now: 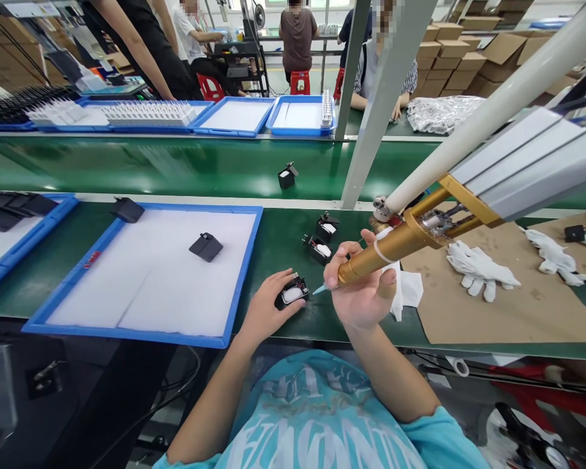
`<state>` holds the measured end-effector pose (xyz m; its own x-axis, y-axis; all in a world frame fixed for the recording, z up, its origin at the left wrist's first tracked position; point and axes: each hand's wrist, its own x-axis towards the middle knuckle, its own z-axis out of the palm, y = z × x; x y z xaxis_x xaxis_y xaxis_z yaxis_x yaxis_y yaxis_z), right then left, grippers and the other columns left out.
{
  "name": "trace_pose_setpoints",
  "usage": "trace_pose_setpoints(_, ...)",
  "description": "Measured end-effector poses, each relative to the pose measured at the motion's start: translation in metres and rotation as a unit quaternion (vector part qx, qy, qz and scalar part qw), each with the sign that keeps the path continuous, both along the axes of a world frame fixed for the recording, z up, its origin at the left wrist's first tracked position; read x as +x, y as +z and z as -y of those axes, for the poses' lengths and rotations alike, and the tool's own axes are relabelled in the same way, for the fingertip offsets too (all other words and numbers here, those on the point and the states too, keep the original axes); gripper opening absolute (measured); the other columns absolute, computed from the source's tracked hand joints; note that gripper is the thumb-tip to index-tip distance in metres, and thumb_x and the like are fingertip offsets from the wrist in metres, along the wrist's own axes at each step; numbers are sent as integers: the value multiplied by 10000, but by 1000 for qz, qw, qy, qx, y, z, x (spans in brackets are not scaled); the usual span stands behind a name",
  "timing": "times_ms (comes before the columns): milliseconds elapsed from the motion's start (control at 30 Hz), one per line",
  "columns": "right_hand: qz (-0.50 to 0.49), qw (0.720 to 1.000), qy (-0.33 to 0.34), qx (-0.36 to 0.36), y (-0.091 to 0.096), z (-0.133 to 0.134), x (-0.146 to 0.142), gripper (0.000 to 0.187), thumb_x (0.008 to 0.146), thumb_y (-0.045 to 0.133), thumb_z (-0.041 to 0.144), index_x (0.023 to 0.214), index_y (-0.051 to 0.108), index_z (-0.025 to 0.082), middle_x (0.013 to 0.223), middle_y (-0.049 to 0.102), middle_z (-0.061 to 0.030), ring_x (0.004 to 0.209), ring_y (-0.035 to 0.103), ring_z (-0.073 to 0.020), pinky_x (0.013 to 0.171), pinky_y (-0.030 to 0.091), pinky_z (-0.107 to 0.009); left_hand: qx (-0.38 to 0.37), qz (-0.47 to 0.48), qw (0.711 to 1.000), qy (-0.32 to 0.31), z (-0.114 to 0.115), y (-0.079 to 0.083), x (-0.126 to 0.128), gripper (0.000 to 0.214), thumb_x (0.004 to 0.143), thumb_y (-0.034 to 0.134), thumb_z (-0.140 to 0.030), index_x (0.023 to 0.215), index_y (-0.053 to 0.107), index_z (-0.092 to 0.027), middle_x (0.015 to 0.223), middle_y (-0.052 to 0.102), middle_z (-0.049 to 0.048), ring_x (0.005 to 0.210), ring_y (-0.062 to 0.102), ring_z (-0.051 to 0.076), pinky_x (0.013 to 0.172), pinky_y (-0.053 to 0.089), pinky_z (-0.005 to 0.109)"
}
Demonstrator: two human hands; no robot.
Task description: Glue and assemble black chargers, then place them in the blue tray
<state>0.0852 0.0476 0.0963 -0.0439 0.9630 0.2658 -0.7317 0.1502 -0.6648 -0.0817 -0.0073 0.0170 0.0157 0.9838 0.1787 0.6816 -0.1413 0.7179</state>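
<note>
My left hand (pixel 262 309) grips an open black plug adapter housing (pixel 293 294) at the table's front edge; a white block and small parts show inside it. My right hand (pixel 359 305) is wrapped around the gold barrel of a glue dispenser (pixel 371 260), palm partly turned up. The dispenser's pale blue nozzle (pixel 319 290) points left, close to the housing's right end; whether they touch I cannot tell. Just beyond the hands sit two more open housings, a nearer one (pixel 319 250) and a farther one (pixel 327 228). A black adapter (pixel 206 247) lies in the blue-rimmed tray (pixel 137 338).
Another adapter (pixel 128 210) rests on the tray's far left corner. A green conveyor (pixel 176 166) behind carries one black housing (pixel 287 176). A white post (pixel 371 130) rises beyond the dispenser. Right, white gloves (pixel 481 267) lie on cardboard (pixel 469 319). Several people work farther back.
</note>
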Motion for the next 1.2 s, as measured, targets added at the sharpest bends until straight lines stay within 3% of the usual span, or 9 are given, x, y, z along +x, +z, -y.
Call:
trace_pose_setpoints(133, 17, 1000, -25, -2, -3, -3, 9, 373, 786, 523, 632, 922, 522, 284, 866, 585, 22, 472, 531, -101, 449, 399, -268, -65, 114, 991, 1, -8, 9, 3, 438, 1003, 326, -403, 1326, 562, -224, 1313, 625, 70, 1256, 549, 208, 1089, 411, 400)
trace_pose_setpoints(200, 18, 999, -27, 2, -4, -4, 12, 354, 801, 520, 613, 945, 526, 290, 866, 587, 21, 481, 535, -103, 451, 403, -268, -75, 122, 990, 5, -11, 12, 7, 423, 1002, 341, -407, 1292, 593, -230, 1225, 681, 54, 1180, 606, 202, 1038, 460, 369)
trace_pose_setpoints(367, 14, 1000, -20, 14, -5, -5, 15, 336, 825, 518, 578, 1006, 532, 296, 861, 589, 24, 467, 533, -96, 458, 401, -266, 7, 3, 1000, -6, -7, 12, 10, 306, 913, 567, -394, 1158, 664, -239, 1110, 724, 47, 975, 685, 198, 829, 553, 301)
trace_pose_setpoints(533, 25, 999, -26, 7, -7, -5, 17, 346, 813, 528, 597, 968, 521, 288, 853, 592, 23, 461, 522, -94, 456, 398, -268, 72, -58, 996, -17, -5, 5, 15, 229, 932, 544, -327, 1095, 660, -218, 1055, 729, 52, 953, 682, 184, 854, 541, 303)
trace_pose_setpoints(667, 19, 1000, -21, 4, -8, -6, 19, 345, 812, 532, 595, 975, 529, 291, 852, 595, 24, 467, 531, -98, 455, 405, -268, 99, -170, 980, 30, -4, 0, 32, 233, 948, 488, -262, 1096, 662, -221, 1132, 712, 66, 996, 666, 231, 839, 534, 349)
trace_pose_setpoints(833, 25, 999, -31, -5, -8, -7, 22, 356, 804, 538, 600, 992, 535, 297, 833, 594, 23, 466, 526, -105, 448, 401, -269, 96, -263, 958, 61, -2, -4, 45, 247, 915, 563, -343, 1114, 661, -234, 1129, 710, 78, 969, 655, 266, 752, 516, 343)
trace_pose_setpoints(1067, 17, 1000, -24, -9, -10, -6, 27, 394, 819, 525, 592, 1095, 526, 312, 863, 594, 14, 487, 544, -114, 455, 421, -280, 66, -247, 962, 97, 0, -7, 57, 256, 940, 483, -280, 1110, 644, -176, 1112, 690, 134, 941, 634, 272, 717, 493, 346)
trace_pose_setpoints(1133, 18, 1000, -25, -7, -11, -6, 28, 387, 823, 521, 589, 1092, 525, 311, 862, 591, 14, 489, 545, -115, 452, 415, -277, 38, -202, 974, 96, -2, -7, 53, 257, 934, 484, -300, 1093, 643, -174, 1075, 688, 143, 928, 632, 276, 686, 490, 340)
trace_pose_setpoints(1200, 29, 999, -30, -4, -11, -6, 31, 381, 825, 512, 596, 1078, 521, 311, 862, 590, 14, 490, 544, -117, 454, 422, -281, 7, -98, 990, 96, -5, -5, 45, 259, 919, 508, -355, 1073, 629, -185, 1028, 682, 129, 930, 632, 268, 699, 498, 336)
